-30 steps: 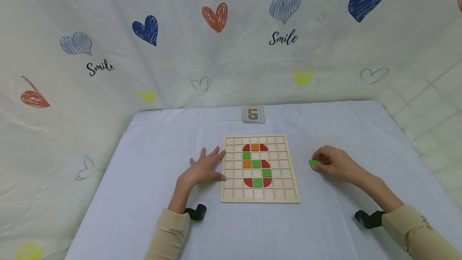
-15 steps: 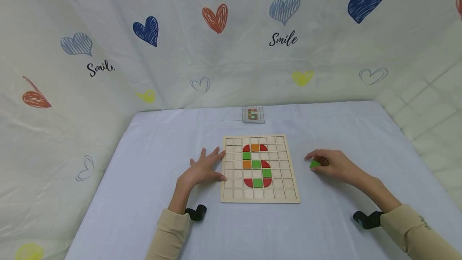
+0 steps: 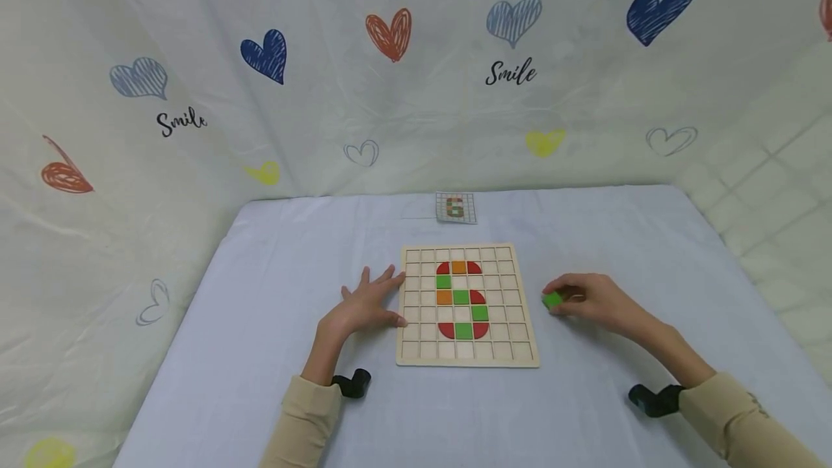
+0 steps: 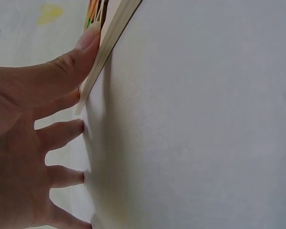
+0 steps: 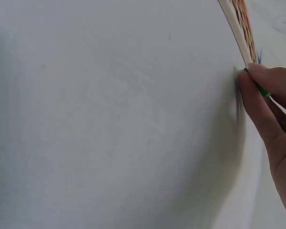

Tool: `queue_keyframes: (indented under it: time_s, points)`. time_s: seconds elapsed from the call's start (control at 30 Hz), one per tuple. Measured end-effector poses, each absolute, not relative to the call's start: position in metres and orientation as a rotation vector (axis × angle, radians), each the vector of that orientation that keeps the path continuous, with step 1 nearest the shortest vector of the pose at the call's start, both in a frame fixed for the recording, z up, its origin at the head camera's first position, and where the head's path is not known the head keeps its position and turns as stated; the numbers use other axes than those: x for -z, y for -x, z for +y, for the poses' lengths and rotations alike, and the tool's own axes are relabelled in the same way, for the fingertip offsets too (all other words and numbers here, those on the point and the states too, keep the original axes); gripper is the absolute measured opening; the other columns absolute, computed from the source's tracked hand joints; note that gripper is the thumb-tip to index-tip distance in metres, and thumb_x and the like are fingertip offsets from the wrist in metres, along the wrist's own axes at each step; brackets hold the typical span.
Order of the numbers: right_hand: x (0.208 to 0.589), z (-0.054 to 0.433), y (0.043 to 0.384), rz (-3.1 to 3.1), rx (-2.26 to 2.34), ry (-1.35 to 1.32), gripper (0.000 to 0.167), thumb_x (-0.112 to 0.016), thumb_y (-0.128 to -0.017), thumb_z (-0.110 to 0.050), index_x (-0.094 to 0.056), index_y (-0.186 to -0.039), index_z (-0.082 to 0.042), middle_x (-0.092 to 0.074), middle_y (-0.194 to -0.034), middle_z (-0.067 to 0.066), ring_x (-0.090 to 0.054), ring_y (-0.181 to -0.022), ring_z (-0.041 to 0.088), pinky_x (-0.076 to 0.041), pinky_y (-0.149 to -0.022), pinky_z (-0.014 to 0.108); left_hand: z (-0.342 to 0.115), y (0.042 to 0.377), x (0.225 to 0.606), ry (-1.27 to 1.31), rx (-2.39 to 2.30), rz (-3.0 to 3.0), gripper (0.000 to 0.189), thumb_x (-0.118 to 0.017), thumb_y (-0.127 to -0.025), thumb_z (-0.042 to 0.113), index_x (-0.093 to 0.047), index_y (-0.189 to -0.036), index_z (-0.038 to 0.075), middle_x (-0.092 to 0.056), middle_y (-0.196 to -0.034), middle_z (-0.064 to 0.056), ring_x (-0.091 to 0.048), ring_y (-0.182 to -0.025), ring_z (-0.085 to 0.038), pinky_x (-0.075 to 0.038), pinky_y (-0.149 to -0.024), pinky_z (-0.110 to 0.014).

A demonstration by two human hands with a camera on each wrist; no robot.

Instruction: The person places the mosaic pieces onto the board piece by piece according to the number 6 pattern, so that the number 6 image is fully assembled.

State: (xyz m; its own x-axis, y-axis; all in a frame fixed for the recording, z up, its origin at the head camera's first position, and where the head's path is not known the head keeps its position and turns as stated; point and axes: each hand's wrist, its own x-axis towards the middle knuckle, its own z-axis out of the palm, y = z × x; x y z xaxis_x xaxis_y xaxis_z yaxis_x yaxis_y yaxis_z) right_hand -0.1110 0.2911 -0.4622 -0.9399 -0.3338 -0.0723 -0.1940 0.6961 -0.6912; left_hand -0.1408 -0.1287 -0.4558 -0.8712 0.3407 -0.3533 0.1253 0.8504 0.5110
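My right hand (image 3: 594, 300) pinches a green square tile (image 3: 552, 300) between thumb and fingers, just right of the wooden grid board (image 3: 513, 352). In the right wrist view the tile (image 5: 263, 90) shows as a thin green edge between the fingertips. My left hand (image 3: 365, 307) lies spread at the board's left side, thumb and index fingertip touching its edge. The left wrist view shows the thumb on the board's rim (image 4: 109, 45) and the other fingertips down on the cloth. Red rounded tiles (image 3: 480, 329), orange tiles (image 3: 445, 297) and green tiles (image 3: 461, 297) sit in the grid.
A small printed card (image 3: 456, 208) showing a coloured figure on a grid lies behind the board. White cloth (image 3: 260, 352) covers the table, and a white curtain (image 3: 312, 78) with hearts hangs at the back. Each wrist wears a black camera (image 3: 353, 383).
My right hand has moved left toward the board with the green tile, which has turned in its fingers. The left hand has stayed at the board's edge.
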Motion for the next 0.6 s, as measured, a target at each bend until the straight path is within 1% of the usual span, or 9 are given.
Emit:
queue_keyframes:
  time_s: [0.13,0.33,0.4,0.6]
  points:
    - [0.461,0.286,0.113,2.685,1.078,0.452,0.032,-0.081,-0.086,-0.009,-0.074,-0.117,-0.004,-0.075,-0.117,0.012,-0.071,-0.100,0.022,-0.059,-0.081,0.023,-0.129,0.141,0.456,-0.345,-0.671,2.592,0.091,-0.086,-0.084,0.034,-0.039,-0.161,0.022,-0.022,-0.172,-0.005,0.003,-0.158,-0.048,-0.001,-0.111,-0.085]
    - [0.459,0.275,0.116,2.636,1.092,0.478,0.038,-0.078,-0.089,-0.008,-0.071,-0.125,0.000,-0.073,-0.123,0.016,-0.072,-0.102,0.023,-0.061,-0.084,0.030,-0.128,0.141,0.454,-0.339,-0.685,2.587,0.091,-0.086,-0.083,0.033,-0.039,-0.160,0.022,-0.022,-0.172,-0.005,0.003,-0.158,-0.047,-0.001,-0.111,-0.085]
    - [0.459,0.271,0.117,2.628,1.093,0.486,0.039,-0.078,-0.090,-0.009,-0.071,-0.127,0.000,-0.073,-0.122,0.015,-0.072,-0.102,0.022,-0.061,-0.083,0.029,-0.128,0.140,0.454,-0.337,-0.687,2.585,0.091,-0.086,-0.083,0.033,-0.039,-0.160,0.022,-0.022,-0.172,-0.004,0.003,-0.158,-0.047,0.000,-0.111,-0.085]
    - [0.460,0.264,0.119,2.666,1.095,0.538,0.038,-0.081,-0.088,-0.011,-0.073,-0.124,-0.001,-0.076,-0.114,0.008,-0.070,-0.095,0.015,-0.058,-0.078,0.020,-0.129,0.140,0.455,-0.339,-0.681,2.588,0.091,-0.086,-0.083,0.034,-0.039,-0.160,0.022,-0.023,-0.172,-0.004,0.003,-0.158,-0.047,0.000,-0.111,-0.085]
